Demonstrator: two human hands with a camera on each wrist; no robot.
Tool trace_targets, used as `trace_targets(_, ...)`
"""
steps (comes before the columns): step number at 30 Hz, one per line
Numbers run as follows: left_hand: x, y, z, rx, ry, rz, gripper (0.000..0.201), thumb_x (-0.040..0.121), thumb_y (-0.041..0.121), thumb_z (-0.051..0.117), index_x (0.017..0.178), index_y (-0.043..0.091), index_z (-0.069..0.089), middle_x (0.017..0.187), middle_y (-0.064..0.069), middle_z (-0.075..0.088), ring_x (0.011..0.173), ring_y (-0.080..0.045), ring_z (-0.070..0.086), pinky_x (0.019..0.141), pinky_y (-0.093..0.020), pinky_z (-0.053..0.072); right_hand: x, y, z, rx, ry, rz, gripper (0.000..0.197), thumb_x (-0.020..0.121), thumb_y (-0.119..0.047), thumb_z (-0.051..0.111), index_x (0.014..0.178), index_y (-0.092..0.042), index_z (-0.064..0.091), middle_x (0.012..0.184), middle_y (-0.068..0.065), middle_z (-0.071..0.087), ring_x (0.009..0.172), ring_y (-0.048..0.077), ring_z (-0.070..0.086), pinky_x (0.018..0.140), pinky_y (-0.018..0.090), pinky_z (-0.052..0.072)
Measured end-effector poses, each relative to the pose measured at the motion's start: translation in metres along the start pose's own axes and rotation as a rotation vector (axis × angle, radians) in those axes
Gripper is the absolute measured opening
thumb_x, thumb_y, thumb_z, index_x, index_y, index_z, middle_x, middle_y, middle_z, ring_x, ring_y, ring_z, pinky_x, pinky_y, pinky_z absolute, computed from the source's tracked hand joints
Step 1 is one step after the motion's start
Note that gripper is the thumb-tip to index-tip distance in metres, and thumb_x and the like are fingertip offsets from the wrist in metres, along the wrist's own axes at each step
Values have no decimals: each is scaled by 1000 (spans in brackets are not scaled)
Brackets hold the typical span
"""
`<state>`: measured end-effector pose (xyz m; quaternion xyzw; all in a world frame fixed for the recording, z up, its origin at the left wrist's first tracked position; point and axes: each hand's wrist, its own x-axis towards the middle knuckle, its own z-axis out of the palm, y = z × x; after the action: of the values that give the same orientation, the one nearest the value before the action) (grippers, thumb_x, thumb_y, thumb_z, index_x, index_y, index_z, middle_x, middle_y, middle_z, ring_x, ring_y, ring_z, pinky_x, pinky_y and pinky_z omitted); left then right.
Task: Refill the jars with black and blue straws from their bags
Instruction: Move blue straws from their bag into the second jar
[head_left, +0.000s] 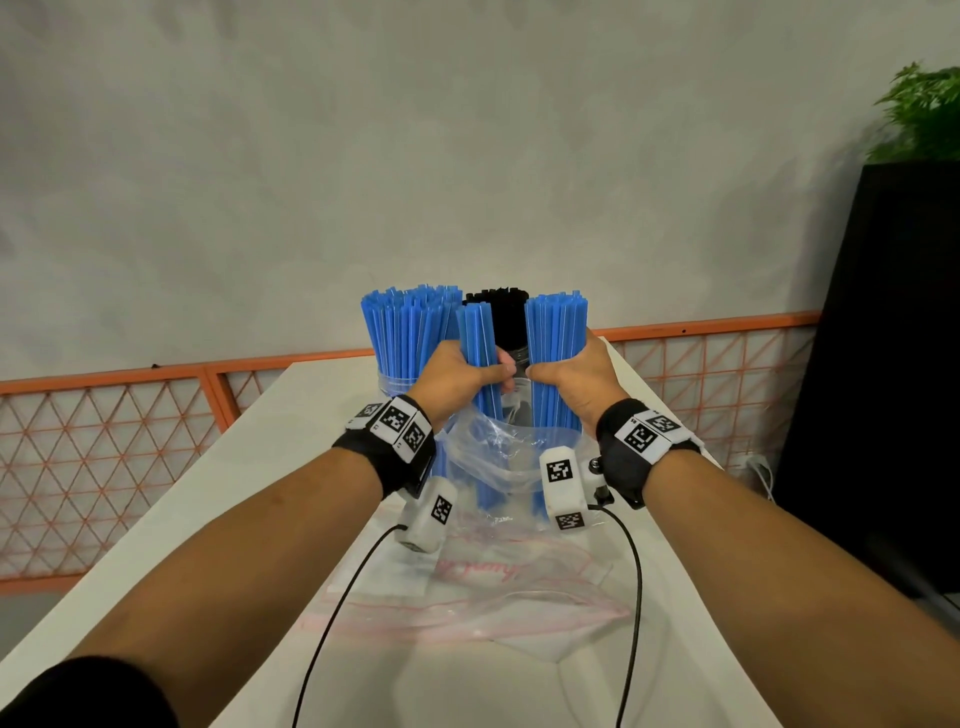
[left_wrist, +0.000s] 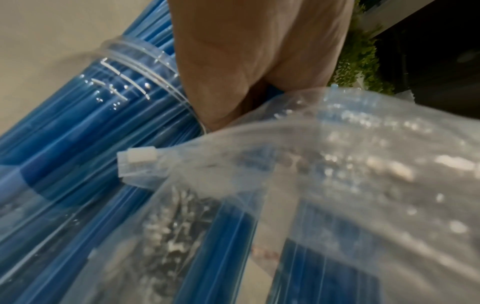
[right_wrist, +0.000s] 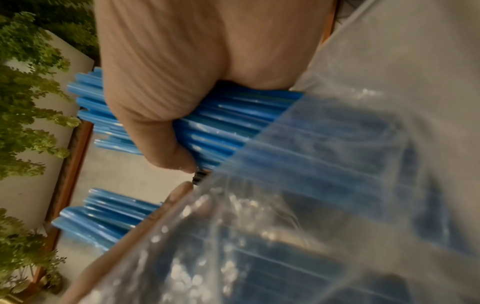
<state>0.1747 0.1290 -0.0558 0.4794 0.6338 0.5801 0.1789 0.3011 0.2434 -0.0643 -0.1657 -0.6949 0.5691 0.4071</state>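
Observation:
My left hand (head_left: 462, 376) grips a small bundle of blue straws (head_left: 475, 332) upright. My right hand (head_left: 563, 382) grips a thicker bundle of blue straws (head_left: 556, 327) beside it. The lower ends of both bundles stand inside an open clear plastic bag (head_left: 498, 457). Behind the left hand a clear jar (head_left: 395, 384) is packed with blue straws (head_left: 405, 322). Black straws (head_left: 501, 312) stand in a second jar behind the two bundles, its glass mostly hidden. In the left wrist view the jar's ribbed neck (left_wrist: 135, 67) and the bag's white zip slider (left_wrist: 137, 162) show. The right wrist view shows curled fingers (right_wrist: 161, 98) round the straws.
An empty flat zip bag with pink print (head_left: 483, 597) lies on the white table (head_left: 249, 467) near me. Orange mesh railing (head_left: 130, 441) runs behind the table. A black cabinet (head_left: 893, 364) with a green plant (head_left: 924, 114) stands at the right. Sensor cables (head_left: 332, 623) hang from both wrists.

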Motion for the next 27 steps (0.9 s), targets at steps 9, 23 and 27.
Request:
trace_targets(9,-4,62,-19,-171,177,123,9,96,12,60,97,4,63,69,-6,67,76,-26,71,78,-34,59,2,0,4,-27,44,11,42,71,-2,76,100,-20,52,90,3,61,82,12,62,57,16,48)
trace_targets(23,-32,101,-82,-171,205,261,8,99,6,52,100,5,59,71,-9,63,68,-23,65,72,-39,59,-2,-3,7,-45,58,12,40,73,-4,75,89,-30,49,86,-2,59,78,9,60,54,13,46)
trace_targets(27,-47,40,-77,-160,206,118,14,99,-1,48,95,5,60,73,-11,66,70,-26,65,74,-39,56,-3,-4,6,-44,59,17,40,73,-2,75,90,-29,50,87,-2,58,81,10,60,59,17,47)
